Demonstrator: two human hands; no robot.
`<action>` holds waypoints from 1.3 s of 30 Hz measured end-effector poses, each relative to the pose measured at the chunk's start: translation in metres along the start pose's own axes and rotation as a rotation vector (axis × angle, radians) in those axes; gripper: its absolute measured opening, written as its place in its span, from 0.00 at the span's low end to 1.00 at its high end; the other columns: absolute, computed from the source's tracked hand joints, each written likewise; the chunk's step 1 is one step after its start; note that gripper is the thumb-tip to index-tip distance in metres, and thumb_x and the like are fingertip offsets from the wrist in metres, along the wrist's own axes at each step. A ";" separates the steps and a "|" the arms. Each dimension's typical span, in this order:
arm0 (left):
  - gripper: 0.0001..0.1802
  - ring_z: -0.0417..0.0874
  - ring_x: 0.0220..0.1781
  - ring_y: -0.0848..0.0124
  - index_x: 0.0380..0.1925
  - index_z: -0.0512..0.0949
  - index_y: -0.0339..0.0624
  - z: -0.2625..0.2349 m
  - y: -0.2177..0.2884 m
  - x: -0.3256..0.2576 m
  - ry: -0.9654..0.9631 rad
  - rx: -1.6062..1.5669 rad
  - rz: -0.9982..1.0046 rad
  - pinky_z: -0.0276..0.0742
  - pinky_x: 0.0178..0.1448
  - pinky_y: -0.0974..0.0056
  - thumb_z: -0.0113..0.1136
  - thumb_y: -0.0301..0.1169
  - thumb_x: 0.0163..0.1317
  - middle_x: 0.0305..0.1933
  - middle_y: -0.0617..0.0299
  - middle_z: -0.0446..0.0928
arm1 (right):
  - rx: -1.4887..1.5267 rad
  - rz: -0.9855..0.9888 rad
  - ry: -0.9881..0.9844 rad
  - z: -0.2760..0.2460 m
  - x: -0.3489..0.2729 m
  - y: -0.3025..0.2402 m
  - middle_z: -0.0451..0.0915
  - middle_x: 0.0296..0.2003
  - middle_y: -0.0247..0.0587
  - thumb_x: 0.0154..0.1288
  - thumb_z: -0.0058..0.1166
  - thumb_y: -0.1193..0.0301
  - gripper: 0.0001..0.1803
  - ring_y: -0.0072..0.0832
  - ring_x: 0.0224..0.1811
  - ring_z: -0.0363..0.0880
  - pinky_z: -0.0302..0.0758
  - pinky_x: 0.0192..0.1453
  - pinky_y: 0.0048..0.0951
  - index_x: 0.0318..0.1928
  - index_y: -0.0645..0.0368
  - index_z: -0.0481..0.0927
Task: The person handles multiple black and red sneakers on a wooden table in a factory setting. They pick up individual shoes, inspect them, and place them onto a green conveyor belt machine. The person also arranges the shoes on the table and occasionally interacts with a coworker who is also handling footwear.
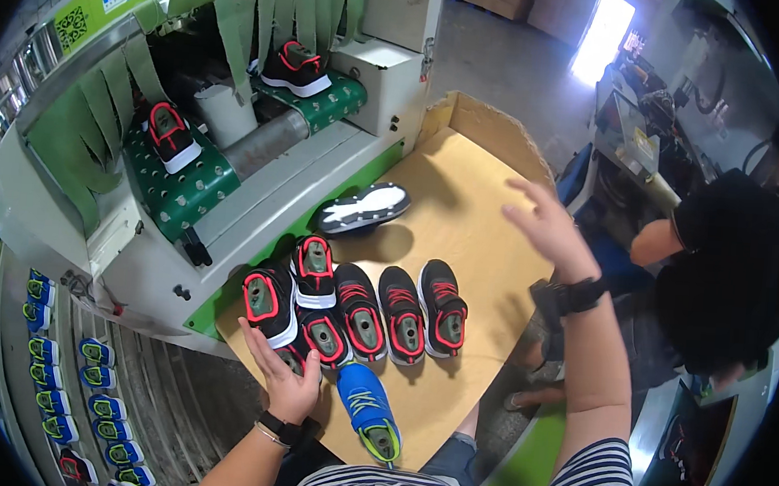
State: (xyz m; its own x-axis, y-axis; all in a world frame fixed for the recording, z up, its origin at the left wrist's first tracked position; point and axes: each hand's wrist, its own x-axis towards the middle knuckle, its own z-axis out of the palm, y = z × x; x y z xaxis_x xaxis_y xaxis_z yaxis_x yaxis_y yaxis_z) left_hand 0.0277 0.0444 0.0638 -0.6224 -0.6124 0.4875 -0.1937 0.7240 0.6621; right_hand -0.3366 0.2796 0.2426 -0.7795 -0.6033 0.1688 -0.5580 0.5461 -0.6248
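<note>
Both hands (283, 375) (546, 229) open, fingers spread

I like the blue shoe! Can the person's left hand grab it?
Probably yes: the left hand lies open beside the blue shoe on the wooden board, with nothing between them.

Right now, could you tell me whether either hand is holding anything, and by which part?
Nothing is held. The left hand lies open against the black-and-red shoes; the right hand hovers open.
</note>
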 end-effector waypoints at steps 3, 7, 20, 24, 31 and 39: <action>0.62 0.37 0.86 0.36 0.82 0.33 0.42 -0.001 0.000 -0.001 0.000 0.041 -0.001 0.40 0.85 0.40 0.71 0.29 0.60 0.85 0.34 0.31 | -0.088 -0.215 -0.147 0.069 0.020 0.008 0.66 0.74 0.55 0.61 0.71 0.64 0.42 0.52 0.78 0.62 0.61 0.81 0.47 0.74 0.52 0.68; 0.63 0.38 0.85 0.34 0.82 0.34 0.41 -0.002 -0.008 -0.004 0.019 0.096 0.030 0.41 0.84 0.39 0.72 0.30 0.59 0.84 0.31 0.33 | -0.359 -0.375 -0.355 0.142 0.053 -0.039 0.55 0.80 0.56 0.47 0.80 0.66 0.61 0.56 0.82 0.51 0.58 0.83 0.49 0.80 0.45 0.57; 0.63 0.41 0.84 0.35 0.82 0.36 0.41 -0.019 0.012 0.008 0.021 0.039 0.079 0.46 0.83 0.40 0.74 0.38 0.60 0.85 0.34 0.34 | -0.475 -0.580 -0.053 0.122 0.041 -0.034 0.77 0.48 0.48 0.53 0.72 0.71 0.27 0.48 0.57 0.73 0.76 0.62 0.42 0.55 0.61 0.82; 0.63 0.42 0.86 0.44 0.81 0.34 0.41 -0.035 0.058 0.055 0.128 -0.254 0.133 0.42 0.85 0.42 0.72 0.36 0.61 0.85 0.40 0.37 | -0.473 -0.804 0.083 0.052 -0.017 -0.054 0.77 0.51 0.46 0.54 0.70 0.73 0.23 0.45 0.56 0.74 0.77 0.60 0.42 0.53 0.58 0.82; 0.48 0.75 0.70 0.63 0.80 0.51 0.40 -0.037 0.107 0.118 -0.531 -1.470 -0.361 0.69 0.74 0.60 0.66 0.25 0.64 0.75 0.48 0.67 | -0.255 -1.191 0.216 0.033 -0.094 -0.084 0.73 0.59 0.46 0.51 0.71 0.76 0.29 0.45 0.63 0.71 0.76 0.66 0.42 0.57 0.49 0.82; 0.31 0.82 0.60 0.69 0.70 0.70 0.33 -0.078 0.137 0.174 0.144 -0.880 -0.075 0.76 0.67 0.65 0.65 0.28 0.69 0.65 0.53 0.77 | 0.312 0.008 0.067 0.152 -0.129 0.027 0.65 0.67 0.57 0.64 0.67 0.70 0.42 0.53 0.71 0.64 0.63 0.77 0.45 0.75 0.57 0.61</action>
State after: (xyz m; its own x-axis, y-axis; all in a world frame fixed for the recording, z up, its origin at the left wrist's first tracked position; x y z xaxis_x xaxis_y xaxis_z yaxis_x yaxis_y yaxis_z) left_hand -0.0481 0.0120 0.2842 -0.5191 -0.7250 0.4526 0.4583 0.2109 0.8634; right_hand -0.2078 0.2838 0.0877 -0.8064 -0.5545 0.2057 -0.4452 0.3402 -0.8283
